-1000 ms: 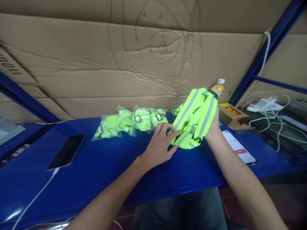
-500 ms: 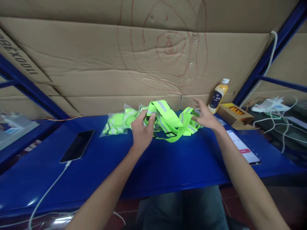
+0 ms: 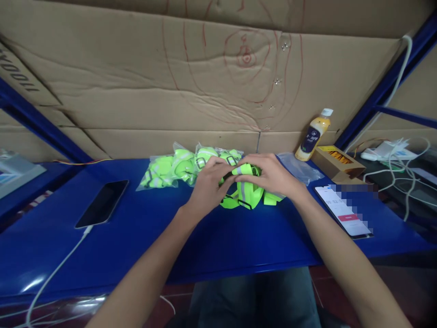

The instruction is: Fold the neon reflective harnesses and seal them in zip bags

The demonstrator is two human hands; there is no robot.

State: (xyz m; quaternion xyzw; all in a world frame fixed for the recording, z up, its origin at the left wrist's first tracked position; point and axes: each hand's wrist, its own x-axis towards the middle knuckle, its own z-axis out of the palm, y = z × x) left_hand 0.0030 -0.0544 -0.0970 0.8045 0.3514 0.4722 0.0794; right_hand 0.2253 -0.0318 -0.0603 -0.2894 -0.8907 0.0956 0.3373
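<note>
One yellow-green strap (image 3: 251, 193), bunched between and beneath the two hands, with the loose folds hanging toward the near side, down to the surface (image 3: 239, 241). Spread mainly left to right, from below the left hand (image 3: 205, 187) to under the right wrist; in so crumpled a bundle, no clear long axis to tell. Nearer to the right hand (image 3: 278, 175) for most of the visible bulk, with the fingers reaching left over the top.

Right thumb and fingers closed around an upper fold; left fingers bent and nearly closed on the left edge, with the exact pinch partly hidden. Fingertips almost meeting over the strap. At the near edge of the folds, between the hands, a dark buckle (image 3: 245, 205). Just beyond, to the far left, similar straps in clear packs (image 3: 159, 172); to the far right, past the right wrist, a flat clear bag (image 3: 298, 168).
</note>
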